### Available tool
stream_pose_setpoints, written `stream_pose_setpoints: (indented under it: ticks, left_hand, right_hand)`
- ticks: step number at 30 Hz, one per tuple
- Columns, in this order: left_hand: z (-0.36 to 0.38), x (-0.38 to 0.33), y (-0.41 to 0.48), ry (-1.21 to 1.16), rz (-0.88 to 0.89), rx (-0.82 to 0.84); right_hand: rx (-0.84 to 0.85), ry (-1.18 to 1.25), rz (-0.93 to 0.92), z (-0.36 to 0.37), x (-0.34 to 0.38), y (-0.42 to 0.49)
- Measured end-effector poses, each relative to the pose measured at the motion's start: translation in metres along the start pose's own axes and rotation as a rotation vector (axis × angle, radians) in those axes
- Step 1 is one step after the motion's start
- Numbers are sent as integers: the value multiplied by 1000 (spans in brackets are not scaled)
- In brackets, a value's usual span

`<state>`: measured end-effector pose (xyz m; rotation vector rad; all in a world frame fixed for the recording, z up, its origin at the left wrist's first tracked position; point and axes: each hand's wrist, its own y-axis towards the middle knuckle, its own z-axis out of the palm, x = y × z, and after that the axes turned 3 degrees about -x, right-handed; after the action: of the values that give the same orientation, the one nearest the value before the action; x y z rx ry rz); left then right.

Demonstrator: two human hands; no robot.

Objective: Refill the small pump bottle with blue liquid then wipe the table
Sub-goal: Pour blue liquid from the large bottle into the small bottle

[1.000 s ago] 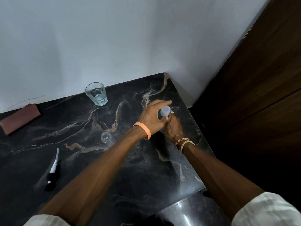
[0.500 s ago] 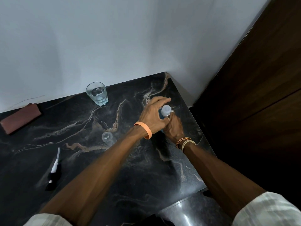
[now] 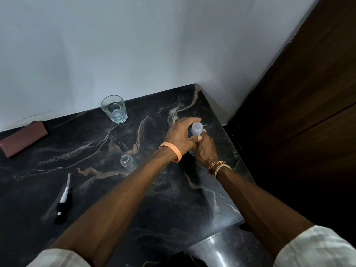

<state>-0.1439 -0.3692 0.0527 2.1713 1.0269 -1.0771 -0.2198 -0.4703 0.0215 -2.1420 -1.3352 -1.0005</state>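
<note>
Head view: left hand (image 3: 181, 134) and right hand (image 3: 205, 151) apparently grip half-hidden bottle (image 3: 196, 128).

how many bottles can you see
2. The blue-liquid bottle, pale cap on, is gripped by the left hand and right hand near the right edge of the counter. The small clear bottle stands open beside the left forearm. None seems hidden.
</note>
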Motion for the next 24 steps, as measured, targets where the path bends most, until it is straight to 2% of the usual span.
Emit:
stream_pose_setpoints:
  ticks: [5,10,16,18,21,24]
  left_hand:
    - [3,-4,1,-41,-18,-85]
    - [-2,-4,-1,-53,-9,-107]
    - [-11,-16,-7,-80,65,-223]
    - [-13,-23,-11,-88,109,-284]
    - [-9,-35,-19,-95,157,-366]
    - [8,-47,-34,-138,188,-336]
  right_hand:
    - [2,32,6,0,1,-1]
    - [76,37,-15,-1,2,-1]
    - [37,47,76,-14,1,-2]
    - [-46,28,69,-23,1,-9]
    - [-237,143,-21,-40,0,-30]
    - [-371,259,-102,-56,-2,-50]
